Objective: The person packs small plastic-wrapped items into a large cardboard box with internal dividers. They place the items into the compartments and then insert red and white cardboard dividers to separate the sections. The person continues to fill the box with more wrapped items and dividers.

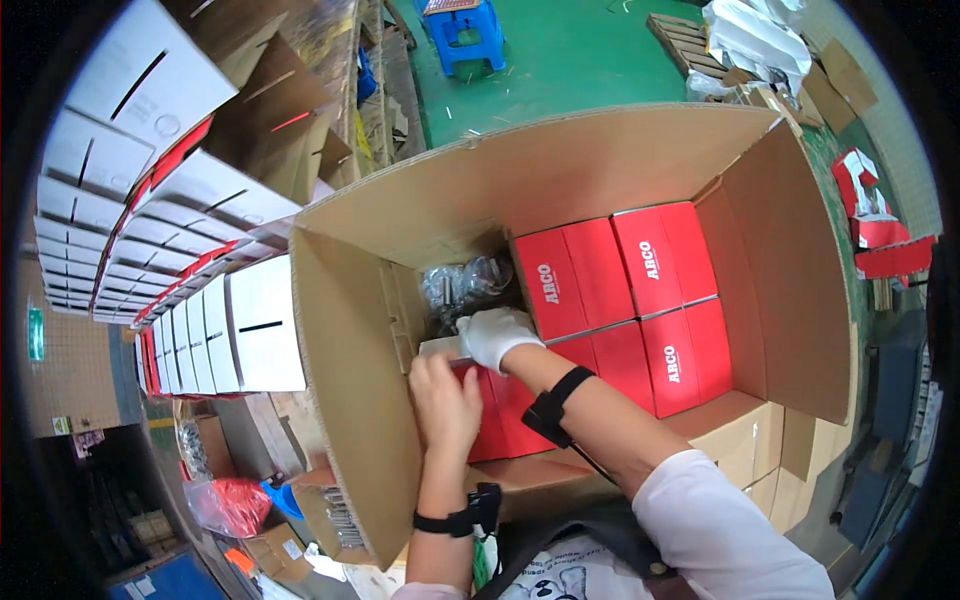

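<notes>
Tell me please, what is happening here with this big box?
A person is reaching with both hands into a large open cardboard carton. The right hand, in a white glove, and the bare left hand meet at a small red box near the carton's left wall. Several more red boxes already lie packed side by side inside. Clear plastic bags sit in the remaining gap. Stacks of white and red boxes stand to the left, outside the carton.
</notes>
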Tool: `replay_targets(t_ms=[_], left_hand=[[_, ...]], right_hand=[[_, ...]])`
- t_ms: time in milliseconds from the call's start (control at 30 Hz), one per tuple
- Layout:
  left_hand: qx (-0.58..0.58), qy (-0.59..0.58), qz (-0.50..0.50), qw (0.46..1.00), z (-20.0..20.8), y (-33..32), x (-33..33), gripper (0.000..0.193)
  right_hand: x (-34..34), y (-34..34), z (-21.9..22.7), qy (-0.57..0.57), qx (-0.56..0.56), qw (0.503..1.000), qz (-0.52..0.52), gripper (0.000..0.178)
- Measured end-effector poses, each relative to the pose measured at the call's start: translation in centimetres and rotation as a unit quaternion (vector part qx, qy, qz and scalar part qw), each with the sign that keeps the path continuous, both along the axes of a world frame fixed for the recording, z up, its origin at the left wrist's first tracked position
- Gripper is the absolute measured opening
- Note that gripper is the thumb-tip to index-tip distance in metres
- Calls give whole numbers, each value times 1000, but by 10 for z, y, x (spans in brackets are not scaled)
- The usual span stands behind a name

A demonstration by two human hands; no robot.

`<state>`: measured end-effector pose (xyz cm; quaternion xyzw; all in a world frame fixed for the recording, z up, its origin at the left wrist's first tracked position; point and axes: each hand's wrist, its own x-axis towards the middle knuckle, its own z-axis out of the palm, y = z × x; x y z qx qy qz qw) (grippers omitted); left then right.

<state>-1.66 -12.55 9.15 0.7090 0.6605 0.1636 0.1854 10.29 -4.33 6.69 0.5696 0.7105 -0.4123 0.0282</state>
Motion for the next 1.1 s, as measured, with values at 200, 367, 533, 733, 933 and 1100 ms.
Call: replay_targets(t_ms=[200, 367, 533, 733, 933, 1100], left_hand=[[143, 80, 91, 982, -87, 28, 41, 34], [43, 73, 71, 994, -117, 66, 31, 31], [4, -16, 52, 998, -139, 57, 27, 44], [-14, -181, 140, 973, -100, 35, 20, 45], [-12, -208, 182, 961, -98, 20, 11, 47], [-11, -223, 171, 960, -88, 24, 16, 49]], right_hand=[[-9, 16, -12, 58, 299, 928, -213, 31], [-8, 50, 41, -201, 509, 836, 36, 35], [-25, 74, -14, -366, 431, 806, 177, 14], [-38, 62, -60, -319, 585, 742, 68, 21], [-38, 56, 30, 70, -26, 997, -36, 41], [-12, 55, -75, -7, 315, 948, -40, 12]])
